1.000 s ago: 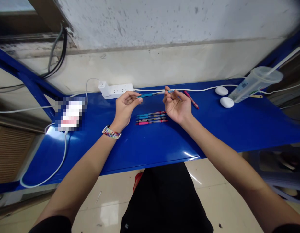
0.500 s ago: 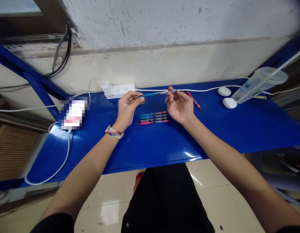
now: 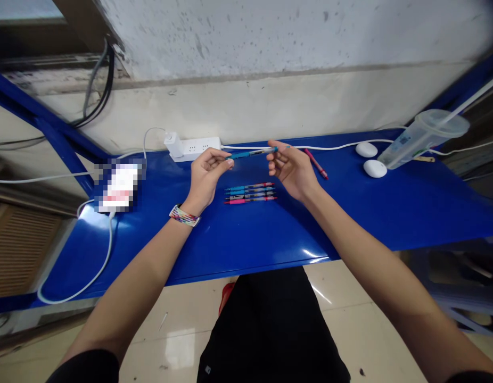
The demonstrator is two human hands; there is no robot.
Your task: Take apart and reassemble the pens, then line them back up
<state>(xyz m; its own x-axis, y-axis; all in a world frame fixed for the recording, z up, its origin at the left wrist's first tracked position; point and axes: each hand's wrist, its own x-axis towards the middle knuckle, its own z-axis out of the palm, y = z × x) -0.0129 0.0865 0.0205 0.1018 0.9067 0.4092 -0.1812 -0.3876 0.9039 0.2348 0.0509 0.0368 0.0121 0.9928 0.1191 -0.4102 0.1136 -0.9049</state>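
Between my hands a blue pen (image 3: 252, 153) is held level above the blue table. My left hand (image 3: 209, 173) pinches its blue-grip end between thumb and fingers. At the other end, my right hand (image 3: 293, 169) has its thumb and fingers around the tip, which shows a light blue end. Below, several pens lie side by side: blue ones (image 3: 242, 189) at the back, a grey-grip one (image 3: 235, 197), and a pink one (image 3: 244, 201) in front. A red pen (image 3: 316, 164) rests apart, just beyond my right hand.
A white power strip (image 3: 202, 148) stands by the wall, its cable running right. The phone (image 3: 121, 186) lies left with a looping white cord. At the right are two white rounded objects (image 3: 367, 149) (image 3: 375, 168) and a leaning clear cup (image 3: 422, 135) with a straw.
My right hand has turned slightly, and its fingers have shifted at the pen's tip, showing more of the barrel. My left hand keeps its pinch.
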